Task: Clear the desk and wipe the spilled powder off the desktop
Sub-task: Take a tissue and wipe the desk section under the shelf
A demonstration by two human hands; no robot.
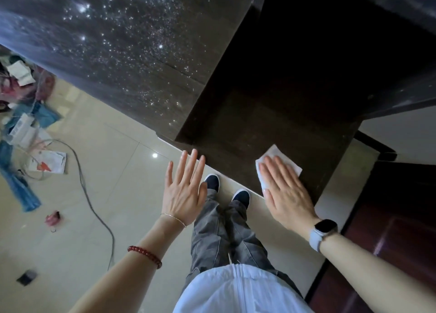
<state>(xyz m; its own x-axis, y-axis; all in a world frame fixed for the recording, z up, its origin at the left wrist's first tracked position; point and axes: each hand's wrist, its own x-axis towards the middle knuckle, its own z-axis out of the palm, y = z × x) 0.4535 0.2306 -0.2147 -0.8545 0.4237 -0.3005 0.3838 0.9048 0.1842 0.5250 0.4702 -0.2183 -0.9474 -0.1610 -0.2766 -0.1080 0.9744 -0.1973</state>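
Note:
A dark wooden desk (271, 88) fills the upper half of the view. White powder (132, 41) is scattered in specks across its left section. My right hand (287, 194) lies flat, fingers together, pressing a white tissue (280, 158) onto the lower dark surface near the desk's front edge. My left hand (184, 190) hovers open beside that edge, fingers spread, holding nothing and touching nothing.
On the beige tiled floor (113, 161) at the left lie clothes, papers and a white box (21, 131), with a grey cable (94, 206) trailing across. A small pink object (53, 218) lies nearby. A dark red door (389, 237) stands at the right.

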